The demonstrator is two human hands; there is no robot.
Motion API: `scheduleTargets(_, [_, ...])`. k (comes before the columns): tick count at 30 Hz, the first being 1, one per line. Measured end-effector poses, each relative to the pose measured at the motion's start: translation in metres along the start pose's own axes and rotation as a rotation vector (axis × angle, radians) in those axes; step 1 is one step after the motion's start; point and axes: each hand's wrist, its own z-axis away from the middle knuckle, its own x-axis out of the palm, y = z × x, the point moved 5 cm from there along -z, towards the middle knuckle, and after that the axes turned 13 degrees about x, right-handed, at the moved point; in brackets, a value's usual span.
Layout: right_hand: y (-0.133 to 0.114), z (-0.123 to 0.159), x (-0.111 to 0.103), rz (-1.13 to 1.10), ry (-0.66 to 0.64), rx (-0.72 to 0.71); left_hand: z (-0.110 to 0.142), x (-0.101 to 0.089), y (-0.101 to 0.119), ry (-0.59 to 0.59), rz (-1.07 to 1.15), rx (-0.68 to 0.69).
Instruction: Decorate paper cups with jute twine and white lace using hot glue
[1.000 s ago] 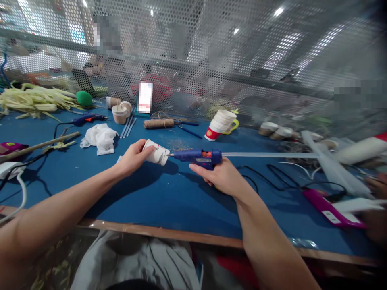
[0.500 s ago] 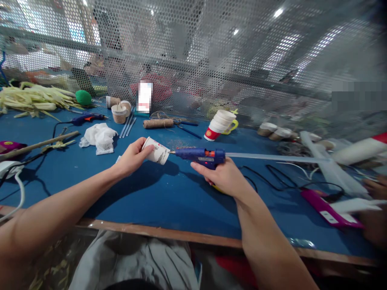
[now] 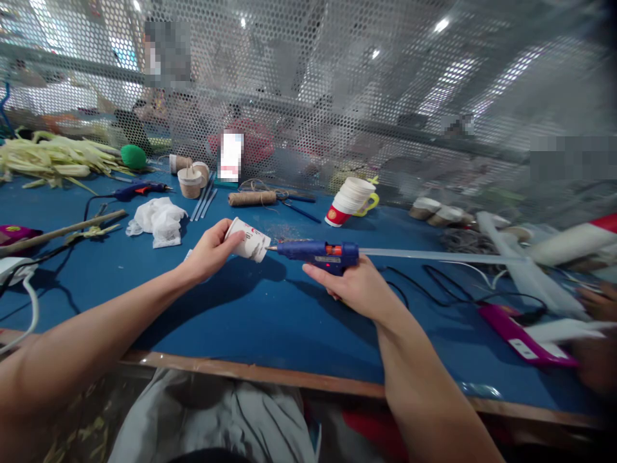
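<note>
Tilted on its side above the blue table, a white printed paper cup (image 3: 251,243) is gripped by my left hand (image 3: 215,248), thumb on the outside. My right hand (image 3: 359,283) is wrapped round the handle of a blue hot glue gun (image 3: 313,252), whose small red light is lit. Its metal nozzle points left, at the cup's lower end; whether it touches I cannot tell. A long clear glue stick (image 3: 434,256) juts out of the gun's back. Behind the gun, a stack of paper cups (image 3: 351,200) leans with a yellow handle beside it.
A twine roll (image 3: 253,197), glue sticks (image 3: 204,203), crumpled white cloth (image 3: 158,220) and twine-wrapped cups (image 3: 189,182) lie further back. A second glue gun (image 3: 141,189) and pale husks (image 3: 58,157) are at left. At right are a purple power strip (image 3: 523,334), black cord and a blurred person's hand (image 3: 598,302).
Both hands keep nearly the same pose. The glue gun has shifted slightly, its nozzle staying close to the cup's end. Little else has moved.
</note>
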Motion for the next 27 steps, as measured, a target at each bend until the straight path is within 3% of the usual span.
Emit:
scheduleTargets(7, [0.0035,-0.0019,-0.0029,0.021,0.056,0.013,-0.0001,0.0006,-0.0001,0.004,0.011,0.004])
scheduleTargets(13, [-0.0008,0.0016,0.0022,-0.016,-0.013,0.006,0.0012,0.0007,0.0016,0.034,0.031,-0.013])
scheduleTargets(20, [0.0045,-0.0012,-0.0032,0.020,0.057,0.029,0.0017,0.0009,0.0006,0.034,0.056,-0.012])
scheduleTargets(27, [0.0050,-0.0002,-0.0023,0.035,0.008,0.026,0.0026,-0.0006,0.0007,0.030,0.054,0.010])
